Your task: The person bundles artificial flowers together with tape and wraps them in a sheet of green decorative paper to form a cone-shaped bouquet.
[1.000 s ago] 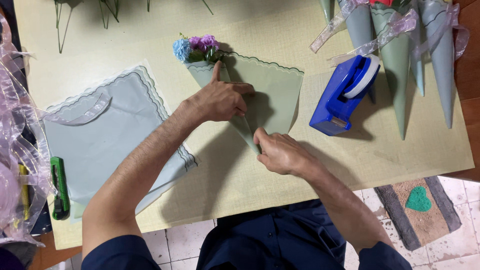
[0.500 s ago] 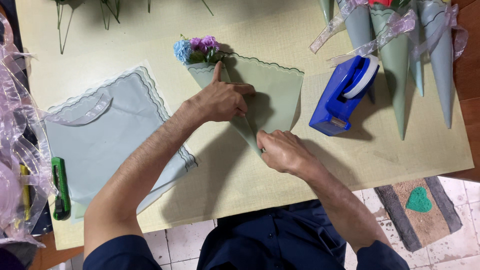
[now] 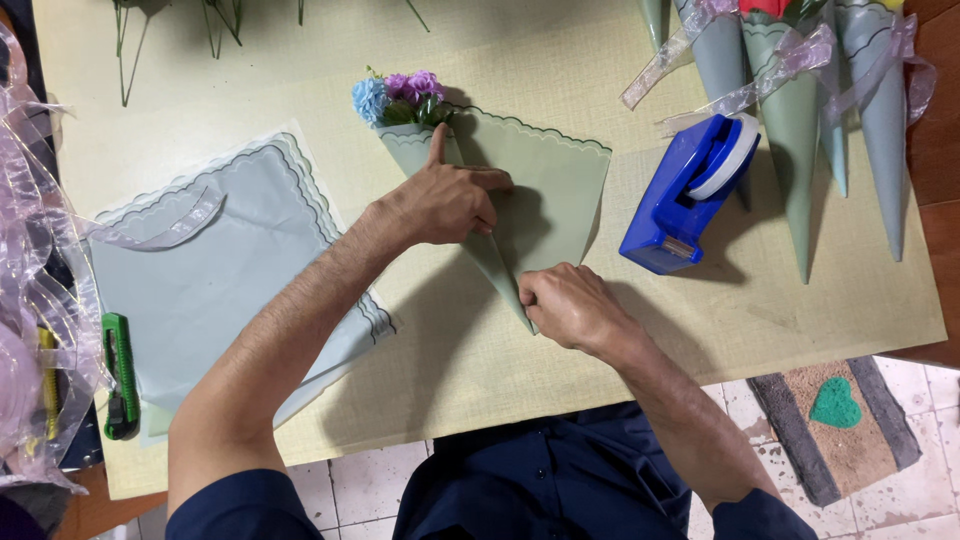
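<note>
A pale green wrapping sheet (image 3: 545, 195) with a dark scalloped edge lies mid-bench, folded into a cone around a small blue and purple flower bunch (image 3: 398, 97) at its upper left. The left hand (image 3: 445, 200) presses flat on the fold, index finger stretched toward the flowers, the others curled together. The right hand (image 3: 565, 305) pinches the cone's lower tip (its fingertips are tucked under, so the grip itself is hidden). A blue tape dispenser (image 3: 685, 195) stands just beside the sheet.
</note>
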